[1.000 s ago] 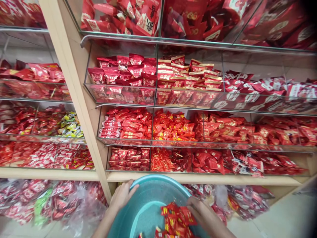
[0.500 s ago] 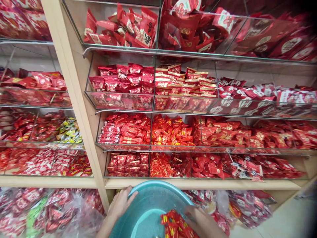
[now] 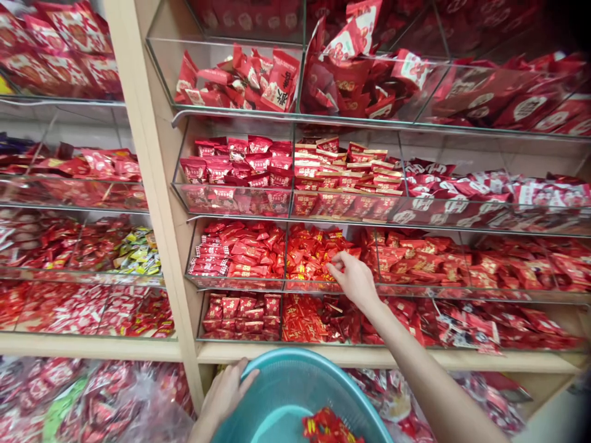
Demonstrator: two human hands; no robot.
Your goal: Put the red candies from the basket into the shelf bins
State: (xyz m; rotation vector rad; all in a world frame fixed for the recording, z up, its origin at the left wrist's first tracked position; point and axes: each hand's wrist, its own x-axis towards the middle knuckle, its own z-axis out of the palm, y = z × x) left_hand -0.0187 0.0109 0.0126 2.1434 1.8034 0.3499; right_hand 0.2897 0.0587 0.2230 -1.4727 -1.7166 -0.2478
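My left hand is closed on the rim of a teal plastic basket, its thumb over the edge. Inside the basket lies a small heap of red packets with yellow print. My right hand is stretched out over the front panel of a shelf bin. Its fingers are bent and slightly apart, over similar red-and-yellow packets in that bin. Nothing can be seen held in it, and whether the fingertips touch a packet is unclear.
Glass-fronted shelves of red wrapped packets rise ahead, split by clear dividers. A wooden upright stands left. A wooden ledge runs just above the basket. Plastic bags of packets lie below. Yellow-green packets fill a left bin.
My right hand has moved from above the packets in the basket up and forward to the bin. My left hand stays on the rim. The shelves sit slightly lower in view.
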